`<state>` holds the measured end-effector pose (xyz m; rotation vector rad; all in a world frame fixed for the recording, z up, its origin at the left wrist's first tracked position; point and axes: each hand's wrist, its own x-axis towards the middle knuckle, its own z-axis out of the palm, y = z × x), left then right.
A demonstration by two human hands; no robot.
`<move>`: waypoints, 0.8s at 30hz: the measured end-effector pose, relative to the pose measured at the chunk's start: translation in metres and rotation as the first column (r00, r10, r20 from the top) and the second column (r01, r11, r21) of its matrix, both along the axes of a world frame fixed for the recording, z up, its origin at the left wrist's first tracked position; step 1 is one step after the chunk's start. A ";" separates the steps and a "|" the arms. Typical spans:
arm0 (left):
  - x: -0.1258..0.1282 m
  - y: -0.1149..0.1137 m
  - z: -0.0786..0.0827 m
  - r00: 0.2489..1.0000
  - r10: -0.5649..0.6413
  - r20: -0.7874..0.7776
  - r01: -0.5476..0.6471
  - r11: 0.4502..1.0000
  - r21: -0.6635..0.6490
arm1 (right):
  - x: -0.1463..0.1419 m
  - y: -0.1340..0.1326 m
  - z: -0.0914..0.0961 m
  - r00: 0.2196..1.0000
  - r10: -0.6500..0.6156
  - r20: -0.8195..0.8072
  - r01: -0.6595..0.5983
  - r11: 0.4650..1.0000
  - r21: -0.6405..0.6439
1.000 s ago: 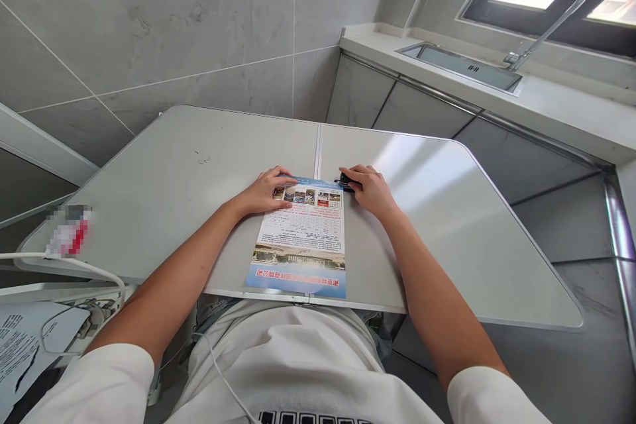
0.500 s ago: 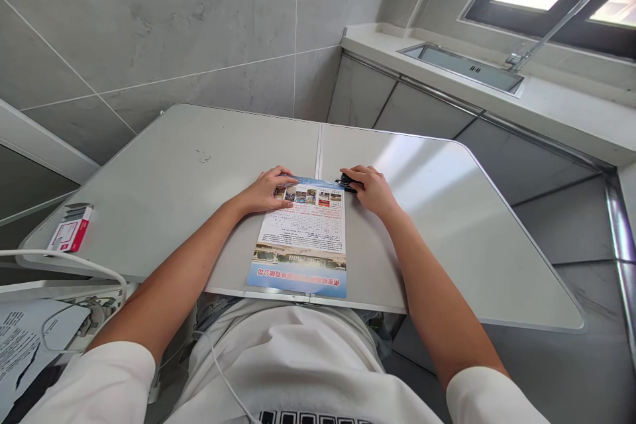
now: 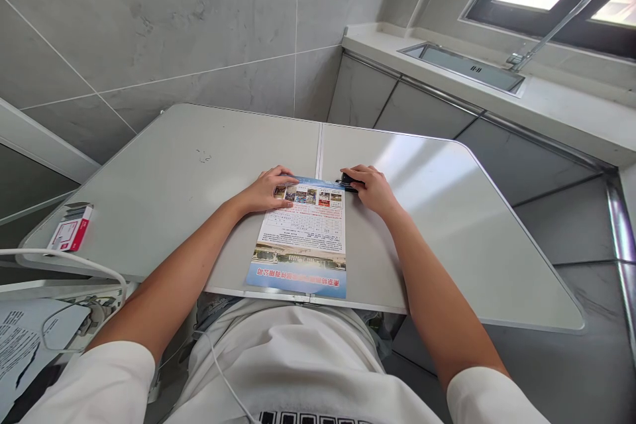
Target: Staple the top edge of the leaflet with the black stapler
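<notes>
A printed leaflet [image 3: 303,238] lies on the table, its lettering upside down to me and its blue top strip farthest away. My left hand [image 3: 268,191] holds it at the far left edge, thumb and fingers curved over the paper. At the far right corner, my right hand [image 3: 370,187] is closed around a small black stapler [image 3: 348,180]. The stapler's front meets the leaflet's edge; my fingers cover most of its body. Whether the paper sits between its jaws I cannot tell.
The pale folding table [image 3: 238,139] has a seam down its middle. A red and white box [image 3: 72,228] stands near its left end, by a white cable [image 3: 99,266]. Beyond it are a tiled wall and a counter [image 3: 556,103] with a sink [image 3: 462,67] and faucet [image 3: 561,20].
</notes>
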<state>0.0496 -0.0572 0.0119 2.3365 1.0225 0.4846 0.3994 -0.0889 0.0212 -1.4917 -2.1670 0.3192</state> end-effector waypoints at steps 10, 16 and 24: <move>0.000 0.000 0.000 1.000 -0.001 -0.016 0.001 1.000 0.005 | -0.008 -0.002 0.003 0.987 -0.063 0.147 0.066 0.998 -0.012; -0.001 0.002 -0.004 1.000 0.007 -0.010 -0.007 1.000 0.017 | -0.027 -0.006 -0.002 0.925 -0.097 0.367 0.092 0.995 0.030; -0.002 0.001 -0.003 0.999 0.016 -0.034 -0.015 1.000 0.015 | 0.000 -0.007 0.004 0.990 -0.076 0.118 0.075 0.997 0.014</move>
